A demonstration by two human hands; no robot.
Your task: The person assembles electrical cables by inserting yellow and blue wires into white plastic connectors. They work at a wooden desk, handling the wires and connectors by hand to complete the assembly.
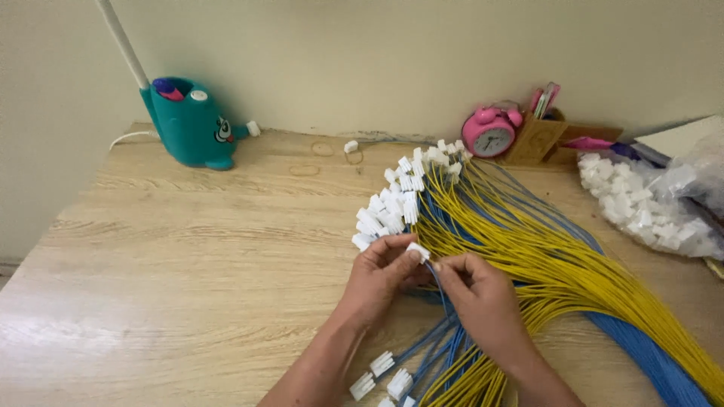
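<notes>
My left hand (381,273) pinches a small white plastic connector (418,251) between thumb and fingers. My right hand (479,292) is close beside it, fingertips pinching thin wire ends right at that connector. Both hands rest over a large fanned bundle of yellow and blue wires (543,264) on the wooden table (188,264). Several wires end in white connectors (396,203) spread in an arc just beyond my fingers. More connector-tipped wires (385,377) lie between my forearms.
A clear bag of loose white connectors (648,207) lies at the right. At the back stand a teal cartoon-shaped lamp base (192,124), a pink alarm clock (490,132) and a cardboard pen holder (539,136). One stray connector (351,146) lies near the wall.
</notes>
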